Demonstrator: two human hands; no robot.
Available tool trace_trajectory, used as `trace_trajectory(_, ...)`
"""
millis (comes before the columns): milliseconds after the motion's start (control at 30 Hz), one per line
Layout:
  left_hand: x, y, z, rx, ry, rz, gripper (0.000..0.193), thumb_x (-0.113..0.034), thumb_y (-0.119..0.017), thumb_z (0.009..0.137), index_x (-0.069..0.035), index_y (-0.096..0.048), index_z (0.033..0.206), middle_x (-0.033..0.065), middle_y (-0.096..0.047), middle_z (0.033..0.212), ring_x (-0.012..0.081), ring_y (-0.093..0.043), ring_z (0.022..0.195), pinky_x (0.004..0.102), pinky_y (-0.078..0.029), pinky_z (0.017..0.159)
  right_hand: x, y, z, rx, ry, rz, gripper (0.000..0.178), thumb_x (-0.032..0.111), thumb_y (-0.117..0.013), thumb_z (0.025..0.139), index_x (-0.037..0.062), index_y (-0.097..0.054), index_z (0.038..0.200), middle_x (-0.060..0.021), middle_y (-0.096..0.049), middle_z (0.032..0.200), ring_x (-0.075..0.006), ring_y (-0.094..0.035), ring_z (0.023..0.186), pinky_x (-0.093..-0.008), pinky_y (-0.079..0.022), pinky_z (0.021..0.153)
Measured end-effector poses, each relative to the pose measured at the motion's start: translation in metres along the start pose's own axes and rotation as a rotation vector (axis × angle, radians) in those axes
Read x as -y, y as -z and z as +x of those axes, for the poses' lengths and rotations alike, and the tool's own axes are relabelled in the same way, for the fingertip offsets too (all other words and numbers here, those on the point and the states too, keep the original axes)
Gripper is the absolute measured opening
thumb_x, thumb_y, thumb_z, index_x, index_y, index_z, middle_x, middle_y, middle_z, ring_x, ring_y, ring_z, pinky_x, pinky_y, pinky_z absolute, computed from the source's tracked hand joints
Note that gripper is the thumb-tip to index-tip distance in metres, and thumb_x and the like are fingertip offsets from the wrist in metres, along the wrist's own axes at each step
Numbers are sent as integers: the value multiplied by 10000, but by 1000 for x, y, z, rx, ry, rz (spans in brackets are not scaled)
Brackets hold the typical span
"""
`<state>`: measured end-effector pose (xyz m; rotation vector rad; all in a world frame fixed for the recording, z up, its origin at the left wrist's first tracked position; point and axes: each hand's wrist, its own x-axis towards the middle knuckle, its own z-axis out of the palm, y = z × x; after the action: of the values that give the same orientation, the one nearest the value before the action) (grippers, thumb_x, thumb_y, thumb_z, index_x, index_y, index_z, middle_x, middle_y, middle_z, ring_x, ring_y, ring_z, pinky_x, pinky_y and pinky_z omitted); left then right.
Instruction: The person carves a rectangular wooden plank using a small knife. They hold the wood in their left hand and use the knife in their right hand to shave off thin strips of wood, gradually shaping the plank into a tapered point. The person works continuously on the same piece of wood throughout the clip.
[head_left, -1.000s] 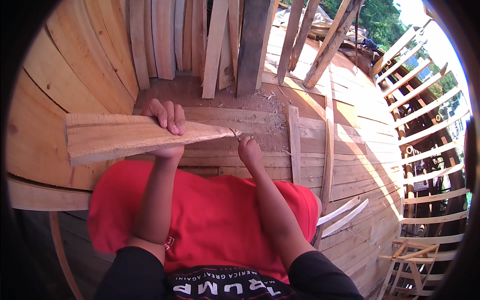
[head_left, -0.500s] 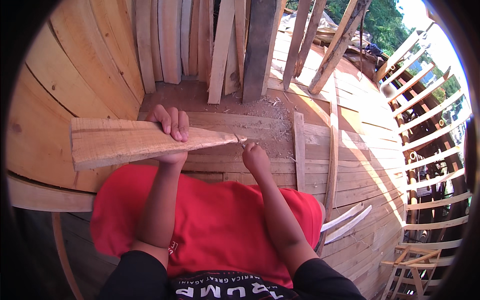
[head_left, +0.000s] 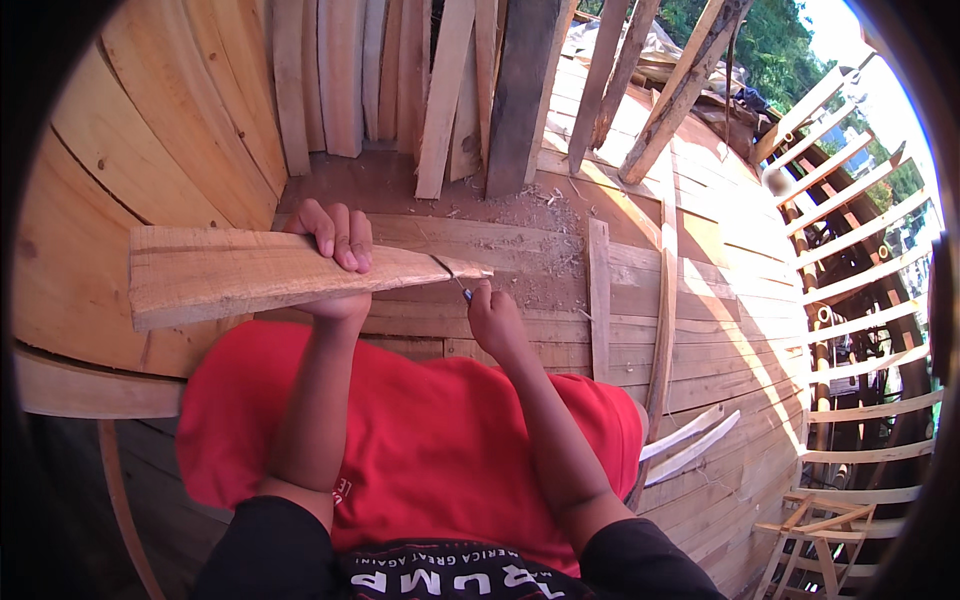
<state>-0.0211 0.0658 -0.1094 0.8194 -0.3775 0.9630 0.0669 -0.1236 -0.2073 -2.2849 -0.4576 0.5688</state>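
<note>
My left hand (head_left: 338, 245) is wrapped round the middle of a thick wooden board (head_left: 215, 270), which is wide at its left end and tapers to a pale, freshly cut point at the right. My right hand (head_left: 495, 318) is closed on the handle of a small knife (head_left: 447, 272). Its thin dark blade lies across the tapered end of the board, some way in from the tip. Most of the knife's handle is hidden inside my fingers. The board is held level above my lap, over red cloth (head_left: 430, 430).
Wood shavings (head_left: 545, 235) litter the plank floor (head_left: 560, 335) beyond the tip. Upright boards (head_left: 340, 80) lean at the back, and a plank wall (head_left: 110, 190) rises on the left. Loose strips (head_left: 690, 450) lie to the right. A small wooden frame (head_left: 825, 530) stands at lower right.
The knife and my right hand have moved left along the taper, from near the tip further onto the board. The board and my left hand have shifted slightly left.
</note>
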Motion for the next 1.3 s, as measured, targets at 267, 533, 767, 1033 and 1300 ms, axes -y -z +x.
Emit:
trace_trajectory(267, -3, -5, -1, -293, -24, 137, 477, -546, -391, 935, -135, -384, 694, -3, -384, 523, 97, -330, 451, 219, -296, 434, -46, -7, 31, -93, -68, -178, 589, 367, -299, 984, -87, -673, 955, -359, -639, 967, -530, -606, 975, -575, -465, 897)
trace_trajectory(533, 12, -32, -4, -281, -39, 168, 468, -528, -383, 934, -126, -379, 695, 5, -361, 518, 98, -299, 441, 219, -280, 415, -107, -16, 62, -276, -87, -113, 627, 384, -298, 993, -107, -677, 902, -379, -631, 940, -544, -598, 976, -590, -445, 911)
trace_trajectory(767, -2, -8, 1, -355, -37, 168, 450, -517, -380, 935, -138, -376, 693, 1, -369, 522, 99, -306, 449, 225, -273, 429, -10, -14, 15, -94, -101, -60, 675, 421, -270, 1007, -109, -679, 921, -370, -636, 965, -536, -602, 985, -573, -452, 917)
trace_trajectory(1033, 0, -5, 3, -248, 2, 115, 505, -579, -371, 940, -137, -373, 696, -6, -377, 515, 99, -318, 444, 209, -288, 430, -49, 8, 44, -68, -208, -29, 659, 499, -328, 1000, -67, -662, 1053, -347, -653, 960, -490, -630, 971, -532, -475, 896)
trace_trajectory(1300, 1, -13, 5, -184, 22, 97, 359, -406, -407, 939, -151, -384, 686, -13, -388, 522, 89, -314, 453, 230, -284, 451, -79, 16, 53, -300, -98, 305, 397, 347, -582, 964, -43, -653, 985, -197, -628, 682, -288, -627, 594, -427, -493, 575)
